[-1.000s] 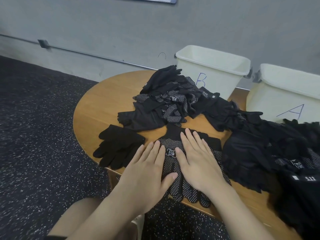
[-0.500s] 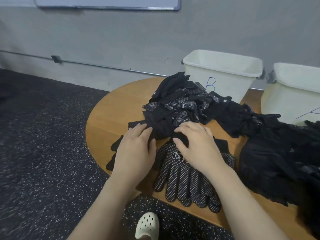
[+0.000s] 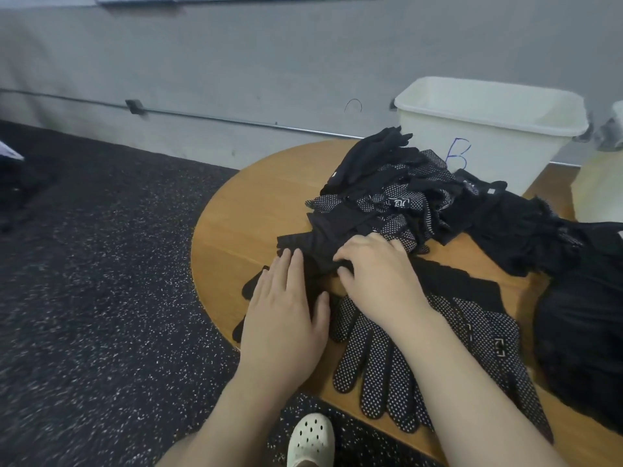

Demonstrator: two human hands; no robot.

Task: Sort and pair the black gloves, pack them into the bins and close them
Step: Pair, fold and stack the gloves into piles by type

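Note:
A heap of black gloves (image 3: pixel 387 197), some plain and some white-dotted, lies in the middle of the round wooden table (image 3: pixel 242 214). My right hand (image 3: pixel 374 271) reaches into the heap's near side, its fingers and thumb curled round a plain black glove (image 3: pixel 303 244). My left hand (image 3: pixel 286 311) lies flat with straight fingers on a plain black pair (image 3: pixel 249 288) at the table's left edge. A dotted pair (image 3: pixel 387 358) lies flat under my right forearm. White bin B (image 3: pixel 488 129) stands open behind the heap, and bin A (image 3: pixel 596 183) is cut off at the right.
More black gloves (image 3: pixel 580 315) are heaped on the table's right side. The near table edge runs under my forearms. Below it a white clog (image 3: pixel 310 439) stands on dark speckled floor. A grey wall with a metal conduit is close behind the bins.
Both hands left the dotted pair and moved forward and left. The left now lies on the plain pair; the right has taken hold of a plain glove from the heap. The view shifted left.

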